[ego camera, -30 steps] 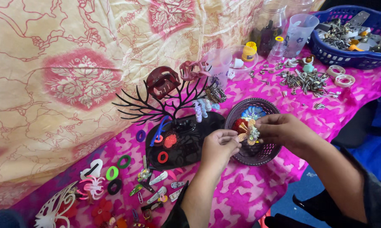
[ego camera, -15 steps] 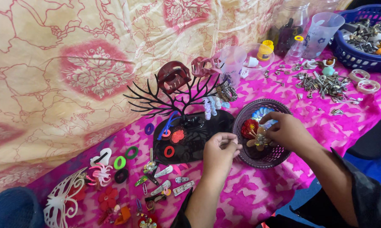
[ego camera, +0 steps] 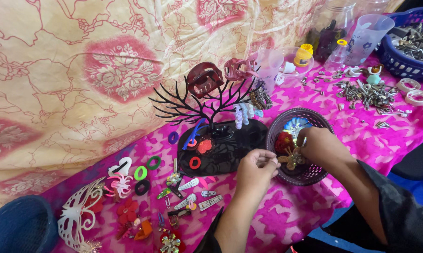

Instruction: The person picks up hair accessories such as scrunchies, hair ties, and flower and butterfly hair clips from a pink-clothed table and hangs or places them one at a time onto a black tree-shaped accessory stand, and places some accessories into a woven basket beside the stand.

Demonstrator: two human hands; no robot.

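While both hands work at the purple basket, the scene reads so, largest thing first:

Backdrop: a cream cloth (ego camera: 80, 70) with red floral patches hangs behind the table.
Table cover: a pink patterned cloth (ego camera: 286, 220) lies under everything.
Blue basket: at the far right corner (ego camera: 403, 65), filled with metal clips.
Jewellery stand: a black tree-shaped stand (ego camera: 206, 105) on a black oval base, with two claw clips on its branches and coloured rings on the base.
Purple basket: a small round woven basket (ego camera: 279, 126) just right of the stand's base, holding a red flower piece and a gold ornament (ego camera: 292, 159).
Right hand: the right hand (ego camera: 321, 145) reaches into the purple basket, fingers curled down onto its contents; what they pinch is hidden.
Left hand: the left hand (ego camera: 256, 171) sits at the basket's near left rim, fingertips pressed together on something too small to tell.
Hair clips: small snap clips (ego camera: 192, 197) and elastic rings lie scattered left of the left hand.
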